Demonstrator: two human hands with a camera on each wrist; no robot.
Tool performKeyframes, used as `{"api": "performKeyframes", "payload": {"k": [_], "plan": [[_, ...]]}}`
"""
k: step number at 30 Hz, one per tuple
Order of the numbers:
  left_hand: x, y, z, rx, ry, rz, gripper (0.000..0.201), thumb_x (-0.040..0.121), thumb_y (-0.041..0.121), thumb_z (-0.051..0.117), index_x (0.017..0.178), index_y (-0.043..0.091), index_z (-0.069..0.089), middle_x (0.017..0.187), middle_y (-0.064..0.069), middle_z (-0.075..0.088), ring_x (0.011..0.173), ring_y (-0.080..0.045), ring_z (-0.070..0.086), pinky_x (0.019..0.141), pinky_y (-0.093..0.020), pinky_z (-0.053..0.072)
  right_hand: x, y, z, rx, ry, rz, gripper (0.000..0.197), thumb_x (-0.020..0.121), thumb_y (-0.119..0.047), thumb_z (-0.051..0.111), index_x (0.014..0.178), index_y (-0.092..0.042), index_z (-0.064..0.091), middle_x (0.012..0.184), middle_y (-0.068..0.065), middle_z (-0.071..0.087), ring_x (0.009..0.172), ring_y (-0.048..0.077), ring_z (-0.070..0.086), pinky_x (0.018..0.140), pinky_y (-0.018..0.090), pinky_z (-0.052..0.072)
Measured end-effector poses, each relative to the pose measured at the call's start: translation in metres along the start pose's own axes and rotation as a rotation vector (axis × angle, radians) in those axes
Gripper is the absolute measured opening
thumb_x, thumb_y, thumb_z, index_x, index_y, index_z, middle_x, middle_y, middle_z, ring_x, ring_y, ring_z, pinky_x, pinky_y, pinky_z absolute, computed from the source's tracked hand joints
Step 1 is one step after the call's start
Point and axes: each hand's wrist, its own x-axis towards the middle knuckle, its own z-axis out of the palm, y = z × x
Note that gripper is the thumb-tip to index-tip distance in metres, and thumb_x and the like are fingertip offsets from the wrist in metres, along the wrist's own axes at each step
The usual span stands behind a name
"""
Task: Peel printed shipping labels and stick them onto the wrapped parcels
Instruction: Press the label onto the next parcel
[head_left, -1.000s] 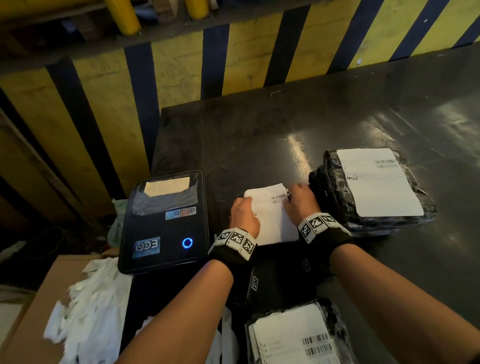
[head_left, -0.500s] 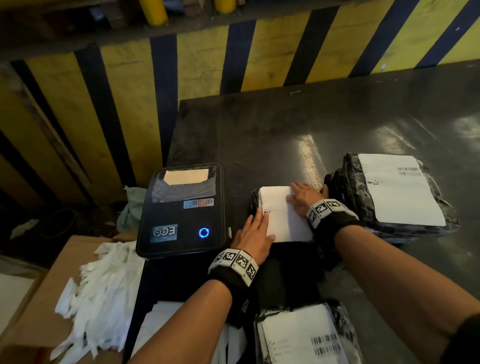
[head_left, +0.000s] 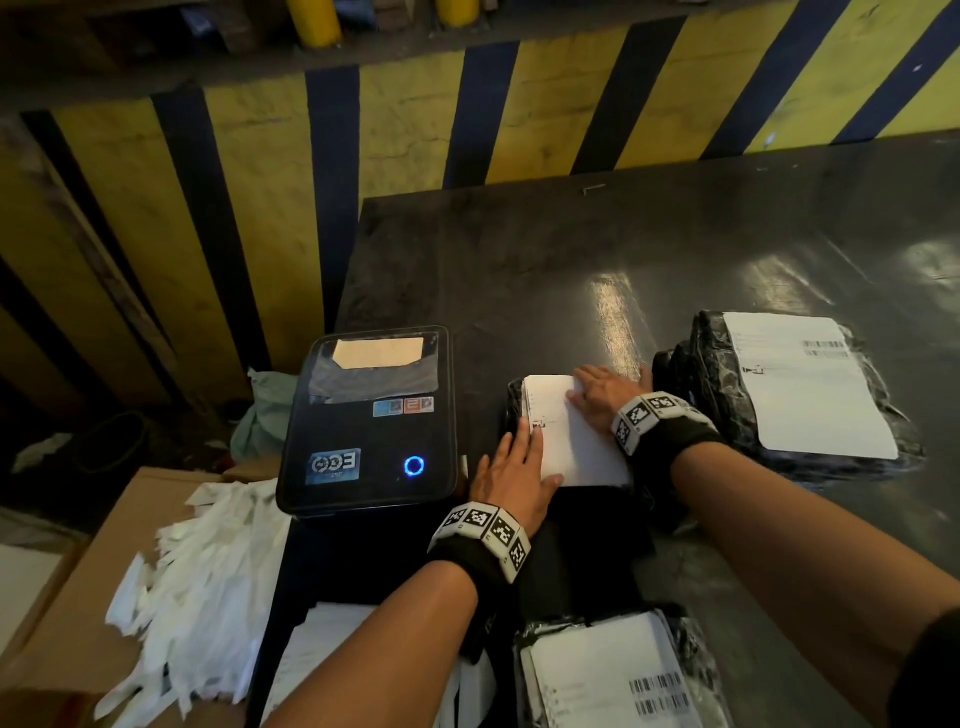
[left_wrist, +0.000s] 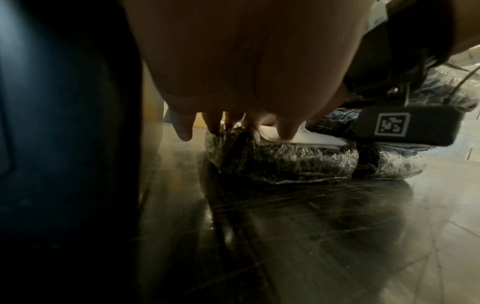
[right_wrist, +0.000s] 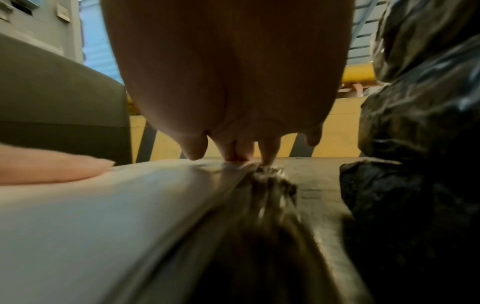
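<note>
On the parcel (head_left: 514, 402), both hands flatten the label (head_left: 569, 441).

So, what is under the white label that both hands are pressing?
Under the label lies a parcel in black plastic wrap, resting on the dark table. The left hand and right hand lie flat on it. The parcel's top face is covered.

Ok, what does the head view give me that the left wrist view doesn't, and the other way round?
Only the head view shows the label printer, the backing strips piled on the cardboard box, and two other labelled parcels, one on the right and one nearest the person.

Only the left wrist view shows the label's near corner standing off the wrap, and the parcel's crinkled side.

Both show the left hand pressing the label onto the middle parcel.
</note>
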Motion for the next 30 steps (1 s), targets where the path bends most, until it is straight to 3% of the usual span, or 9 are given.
{"api": "performKeyframes", "payload": {"k": [2,8,14,17,23,27,30], "plan": [[0.001,0.0,0.001,-0.007,0.004,0.001,0.063,0.1,0.042,0.029,0.151,0.019,0.001,0.16,0.002,-0.012,0.148,-0.02,-0.001,0.118,-0.046,0.012,0.002,-0.006,-0.011,-0.005,-0.024,0.012,0.054,0.099,-0.046,0.021,0.147,-0.022,0.022,0.158,-0.005,0.015,0.146,0.02,0.011,0.113,0.063,-0.001],[0.006,-0.001,0.004,-0.045,0.003,-0.005,0.067,0.098,0.044,0.032,0.151,0.024,-0.003,0.16,0.005,-0.011,0.148,-0.019,0.002,0.119,-0.046,0.012,-0.014,-0.049,0.003,-0.036,0.023,-0.22,0.051,0.099,-0.041,0.024,0.147,-0.022,0.022,0.158,-0.005,0.015,0.145,0.017,0.014,0.112,0.062,0.004],[0.003,-0.002,0.007,-0.006,0.025,-0.004,0.064,0.099,0.042,0.03,0.151,0.018,0.001,0.159,0.001,-0.013,0.148,-0.021,-0.001,0.119,-0.043,0.012,-0.019,0.006,-0.008,0.015,-0.025,0.04,0.055,0.1,-0.044,0.018,0.15,-0.021,0.013,0.159,-0.004,0.009,0.146,0.018,0.009,0.116,0.056,0.0],[0.003,0.0,0.006,-0.018,0.018,-0.004,0.063,0.1,0.041,0.029,0.151,0.018,0.0,0.16,0.0,-0.013,0.148,-0.021,-0.001,0.119,-0.043,0.011,-0.014,-0.002,-0.019,-0.082,-0.059,0.006,0.055,0.1,-0.044,0.019,0.149,-0.019,0.016,0.159,-0.001,0.01,0.146,0.021,0.01,0.117,0.055,0.003],[0.004,0.001,0.001,-0.086,0.008,-0.024,0.07,0.098,0.041,0.035,0.15,0.02,-0.007,0.16,0.001,-0.008,0.147,-0.022,0.005,0.119,-0.042,0.011,-0.015,-0.047,-0.001,-0.112,-0.018,-0.162,0.05,0.099,-0.041,0.028,0.144,-0.021,0.029,0.156,-0.001,0.019,0.143,0.022,0.019,0.111,0.066,0.005],[0.005,-0.001,0.005,-0.021,0.024,-0.011,0.064,0.099,0.042,0.03,0.151,0.018,0.001,0.16,0.0,-0.011,0.148,-0.02,0.002,0.118,-0.044,0.012,-0.02,-0.022,0.003,-0.006,-0.001,-0.029,0.057,0.099,-0.044,0.022,0.149,-0.019,0.013,0.159,-0.004,0.007,0.146,0.017,0.009,0.115,0.059,-0.001],[0.004,-0.001,0.006,-0.017,0.024,-0.019,0.064,0.099,0.042,0.031,0.151,0.018,0.002,0.16,0.001,-0.012,0.148,-0.02,0.001,0.119,-0.044,0.011,-0.019,0.001,0.0,0.025,-0.009,0.073,0.054,0.099,-0.042,0.022,0.147,-0.017,0.02,0.158,-0.002,0.015,0.145,0.021,0.014,0.115,0.059,0.001]]}}
